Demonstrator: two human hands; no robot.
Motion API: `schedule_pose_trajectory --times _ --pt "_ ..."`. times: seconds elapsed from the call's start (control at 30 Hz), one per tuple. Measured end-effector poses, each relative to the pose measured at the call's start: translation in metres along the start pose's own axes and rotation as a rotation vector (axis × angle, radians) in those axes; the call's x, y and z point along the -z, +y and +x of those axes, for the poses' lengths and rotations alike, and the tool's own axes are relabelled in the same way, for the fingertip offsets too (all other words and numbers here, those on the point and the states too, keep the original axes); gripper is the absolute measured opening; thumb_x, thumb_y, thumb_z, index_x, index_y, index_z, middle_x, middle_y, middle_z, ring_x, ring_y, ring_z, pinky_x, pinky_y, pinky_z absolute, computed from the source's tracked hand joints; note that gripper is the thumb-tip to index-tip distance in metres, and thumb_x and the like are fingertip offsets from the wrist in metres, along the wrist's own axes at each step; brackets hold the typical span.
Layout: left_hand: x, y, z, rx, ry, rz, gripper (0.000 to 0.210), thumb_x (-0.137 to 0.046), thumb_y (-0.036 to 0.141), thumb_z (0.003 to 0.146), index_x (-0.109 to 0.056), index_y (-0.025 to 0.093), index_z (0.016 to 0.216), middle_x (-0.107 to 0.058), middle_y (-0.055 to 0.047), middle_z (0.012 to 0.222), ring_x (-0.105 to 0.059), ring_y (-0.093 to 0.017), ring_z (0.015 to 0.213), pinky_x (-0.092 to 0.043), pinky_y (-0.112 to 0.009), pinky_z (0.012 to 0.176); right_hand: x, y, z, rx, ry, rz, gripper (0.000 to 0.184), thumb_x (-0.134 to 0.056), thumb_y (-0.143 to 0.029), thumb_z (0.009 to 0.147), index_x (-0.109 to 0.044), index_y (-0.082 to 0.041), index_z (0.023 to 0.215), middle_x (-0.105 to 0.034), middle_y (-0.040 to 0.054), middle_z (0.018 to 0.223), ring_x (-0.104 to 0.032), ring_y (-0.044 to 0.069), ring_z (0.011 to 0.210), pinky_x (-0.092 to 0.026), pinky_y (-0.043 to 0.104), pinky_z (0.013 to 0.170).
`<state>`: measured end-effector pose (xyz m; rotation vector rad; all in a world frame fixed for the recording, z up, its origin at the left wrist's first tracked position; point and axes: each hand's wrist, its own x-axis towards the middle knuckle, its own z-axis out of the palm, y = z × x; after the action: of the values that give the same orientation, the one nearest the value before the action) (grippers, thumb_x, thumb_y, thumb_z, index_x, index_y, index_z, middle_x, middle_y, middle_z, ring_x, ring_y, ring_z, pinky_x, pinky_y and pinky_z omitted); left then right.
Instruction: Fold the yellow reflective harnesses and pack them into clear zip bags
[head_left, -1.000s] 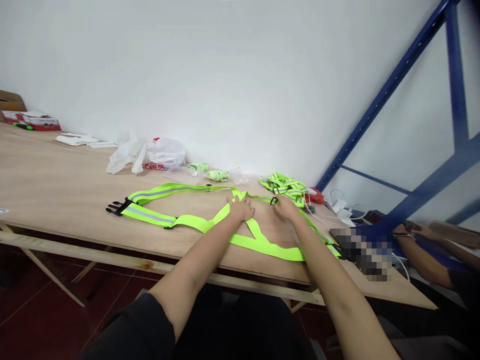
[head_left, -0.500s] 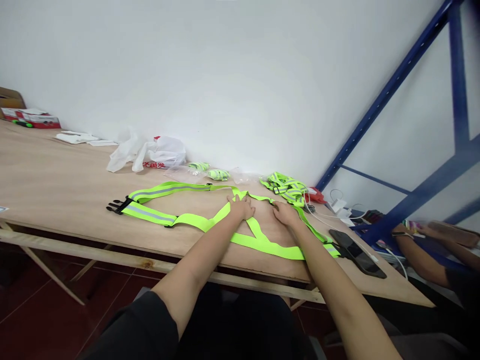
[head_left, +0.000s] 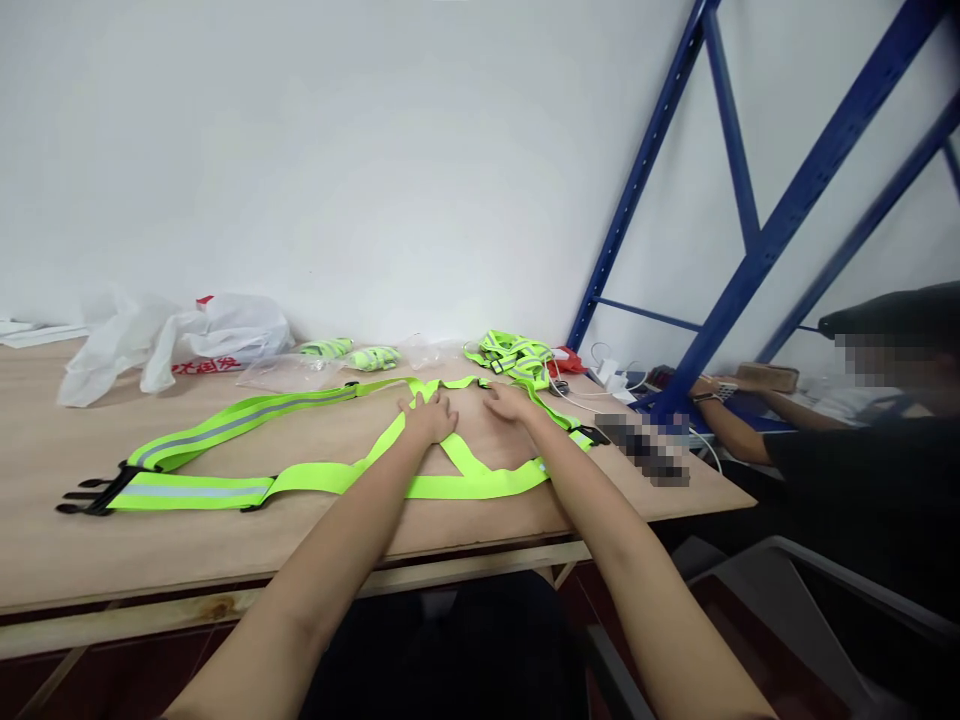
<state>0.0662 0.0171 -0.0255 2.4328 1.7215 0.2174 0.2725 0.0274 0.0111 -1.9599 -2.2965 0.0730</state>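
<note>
A neon-yellow reflective harness vest (head_left: pixel 454 487) with grey stripes lies spread on the wooden table, its straps crossing near the middle. My left hand (head_left: pixel 429 416) rests flat on that crossing, fingers spread and open. Beside it, my right hand (head_left: pixel 507 402) is open on the table, its fingertips at the far strap near a small black slider (head_left: pixel 484 382). A black side-release buckle (head_left: pixel 97 490) ends the harness on the left. Another black buckle (head_left: pixel 592 434) sits at the right end. My right forearm covers part of the near strap.
Behind lie a white plastic bag (head_left: pixel 240 330), two bagged yellow bundles, clear bags and a heap of yellow straps (head_left: pixel 514 355). White cables (head_left: pixel 581 400) run right, near a blurred-out item (head_left: pixel 645 447). A blue metal frame (head_left: pixel 750 260) and a seated person (head_left: pixel 847 470) are at right.
The view has swung right, bringing more of the neighbouring person into sight. Both hands keep nearly the same places on the harness, which shows no clear change.
</note>
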Motion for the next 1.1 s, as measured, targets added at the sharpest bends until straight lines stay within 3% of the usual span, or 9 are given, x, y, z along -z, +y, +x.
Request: schedule_pose_trajectory --times 0.17,0.37,0.47,0.6,0.7,0.83,0.97,1.03,1.1 --pt "0.001 -0.001 0.000 -0.002 0.004 0.011 0.056 -0.024 0.051 0.097 -0.047 0.028 0.143 -0.025 -0.007 0.165 -0.023 -0.045 0.146 -0.018 -0.080 0.105 0.003 -0.024 -0.062 0.164 0.114 0.101 0.050 -0.049 -0.032 0.099 -0.047 -0.015 0.146 -0.047 0.0125 0.153 -0.045 0.024 0.139 -0.034 0.037 0.117" --pt "0.011 0.005 -0.008 -0.032 0.056 0.024 0.051 -0.031 0.046 0.097 -0.051 0.024 0.139 -0.028 -0.012 0.163 -0.029 -0.044 0.143 -0.022 -0.077 0.106 -0.015 -0.063 -0.170 0.458 0.133 0.237 0.051 -0.050 -0.039 0.098 -0.049 -0.021 0.146 -0.047 0.0089 0.153 -0.043 0.023 0.142 -0.033 0.041 0.118" --pt "0.032 0.015 -0.018 -0.070 0.136 0.028 0.049 -0.036 0.042 0.097 -0.047 0.024 0.141 -0.031 -0.012 0.161 -0.030 -0.037 0.145 -0.022 -0.068 0.113 -0.017 -0.072 -0.195 0.470 0.034 0.235 0.051 -0.046 -0.044 0.101 -0.050 -0.022 0.146 -0.048 0.0090 0.153 -0.038 0.025 0.145 -0.029 0.045 0.120" --pt "0.083 0.011 -0.046 -0.114 0.245 0.042 0.047 -0.038 0.045 0.097 -0.050 0.027 0.139 -0.041 -0.007 0.156 -0.036 -0.033 0.142 -0.017 -0.061 0.118 -0.014 -0.069 -0.198 0.419 -0.049 0.227 0.058 -0.041 -0.054 0.101 -0.045 -0.023 0.150 -0.040 0.0087 0.157 -0.030 0.028 0.149 -0.023 0.052 0.121" --pt "0.128 -0.024 -0.089 -0.115 0.283 0.026 0.049 -0.038 0.050 0.096 -0.056 0.026 0.134 -0.058 -0.006 0.143 -0.051 -0.031 0.130 -0.026 -0.053 0.116 -0.018 -0.064 -0.196 0.390 -0.042 0.188 0.059 -0.042 -0.056 0.099 -0.048 -0.024 0.148 -0.039 0.0089 0.158 -0.029 0.030 0.149 -0.022 0.057 0.121" --pt "0.162 -0.119 -0.170 0.141 0.399 -0.020 0.053 -0.036 0.053 0.094 -0.061 0.023 0.129 -0.067 -0.006 0.130 -0.062 -0.029 0.115 -0.047 -0.036 0.096 -0.035 -0.053 -0.198 0.371 0.141 0.143 0.051 -0.045 -0.051 0.098 -0.061 -0.022 0.137 -0.044 0.0116 0.154 -0.034 0.032 0.146 -0.025 0.061 0.119" --pt "0.142 -0.222 -0.241 0.519 0.375 0.022 0.060 -0.036 0.058 0.087 -0.063 0.018 0.125 -0.071 -0.010 0.120 -0.066 -0.032 0.108 -0.050 -0.036 0.088 -0.048 -0.042 -0.200 0.413 0.279 0.165 0.043 -0.048 -0.047 0.097 -0.067 -0.026 0.129 -0.053 0.0098 0.147 -0.044 0.033 0.140 -0.035 0.061 0.115" --pt "0.122 -0.254 -0.263 0.646 0.277 -0.009 0.069 -0.038 0.063 0.084 -0.066 0.012 0.119 -0.070 -0.019 0.119 -0.066 -0.036 0.109 -0.050 -0.040 0.088 -0.051 -0.039 -0.200 0.432 0.322 0.189 0.040 -0.049 -0.045 0.096 -0.070 -0.027 0.125 -0.058 0.0092 0.143 -0.050 0.033 0.136 -0.041 0.059 0.113" --pt "0.103 -0.267 -0.274 0.717 0.264 -0.017 0.074 -0.041 0.071 0.080 -0.069 0.012 0.115 -0.069 -0.023 0.118 -0.064 -0.043 0.109 -0.049 -0.047 0.088 -0.053 -0.037 -0.200 0.444 0.342 0.210 0.037 -0.051 -0.043 0.096 -0.071 -0.029 0.123 -0.060 0.0085 0.140 -0.053 0.033 0.133 -0.045 0.056 0.110"
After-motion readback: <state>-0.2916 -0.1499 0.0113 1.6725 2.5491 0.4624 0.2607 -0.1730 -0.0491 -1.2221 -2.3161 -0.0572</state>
